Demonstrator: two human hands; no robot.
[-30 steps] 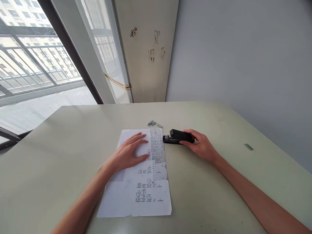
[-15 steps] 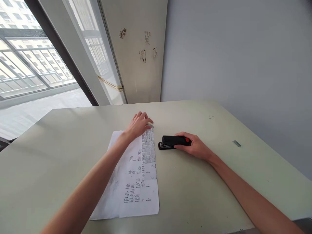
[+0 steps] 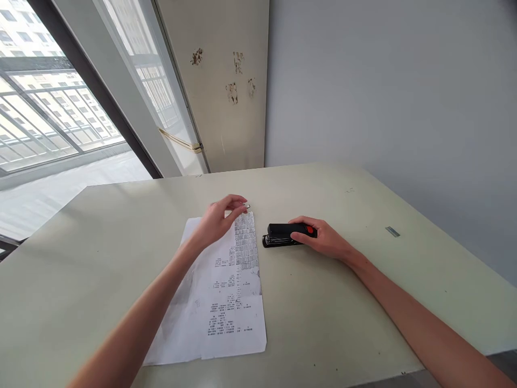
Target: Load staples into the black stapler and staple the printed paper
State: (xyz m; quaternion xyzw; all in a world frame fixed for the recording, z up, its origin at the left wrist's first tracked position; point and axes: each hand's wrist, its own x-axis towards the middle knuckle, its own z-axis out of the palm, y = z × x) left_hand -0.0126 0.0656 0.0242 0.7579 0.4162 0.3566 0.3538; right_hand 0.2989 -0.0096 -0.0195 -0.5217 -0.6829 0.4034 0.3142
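Observation:
My left hand (image 3: 221, 216) is closed in a pinch just above the far end of the printed paper sheets (image 3: 232, 334). A short strip of staples (image 3: 247, 206), small and silvery, pokes out from its fingertips. On the table to the right of the paper, my right hand (image 3: 321, 237) is wrapped round the back of a black stapler (image 3: 279, 231) with a red patch. The stapler's front end points left toward the paper, and a narrow gap shows between its top arm and base. My left forearm covers part of the sheets.
A longer grey strip of staples (image 3: 392, 231) lies on the right of the pale table (image 3: 323, 323). Beyond the table stand a grey wall (image 3: 383, 81) and a cream fridge-like cabinet (image 3: 238, 129) with worn patches. At the left is a window with a railing (image 3: 44, 113).
My left hand has lifted a little off the table with the small strip pinched in its fingers. My right thumb has shifted up along the stapler's side; the stapler stays in place.

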